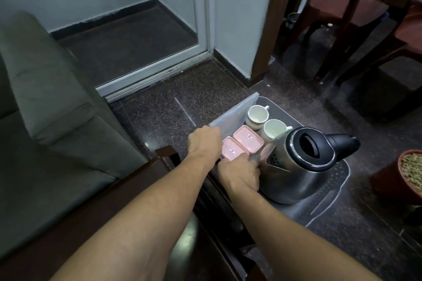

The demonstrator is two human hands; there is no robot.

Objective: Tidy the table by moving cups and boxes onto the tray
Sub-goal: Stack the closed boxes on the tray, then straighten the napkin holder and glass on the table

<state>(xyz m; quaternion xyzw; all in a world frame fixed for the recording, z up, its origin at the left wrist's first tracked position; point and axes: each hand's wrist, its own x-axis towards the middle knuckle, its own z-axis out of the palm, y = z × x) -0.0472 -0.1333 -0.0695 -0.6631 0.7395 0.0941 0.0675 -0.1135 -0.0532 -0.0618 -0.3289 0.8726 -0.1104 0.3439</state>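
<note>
A translucent tray [235,113] sits on the dark table with its left wall standing up. Inside it are two white cups [257,114] [274,130] at the far end and two pink lidded boxes [249,138] [231,150] side by side nearer me. My left hand [204,141] curls over the tray's left rim beside the nearer box. My right hand [239,174] grips the tray's near edge, between the nearer pink box and the kettle. Its fingertips are hidden.
A steel kettle [303,164] with a black lid stands close on the right, touching my right hand. A brown pot [408,173] is at the right edge. A grey sofa [45,102] is at the left, and brown chairs [356,13] stand behind.
</note>
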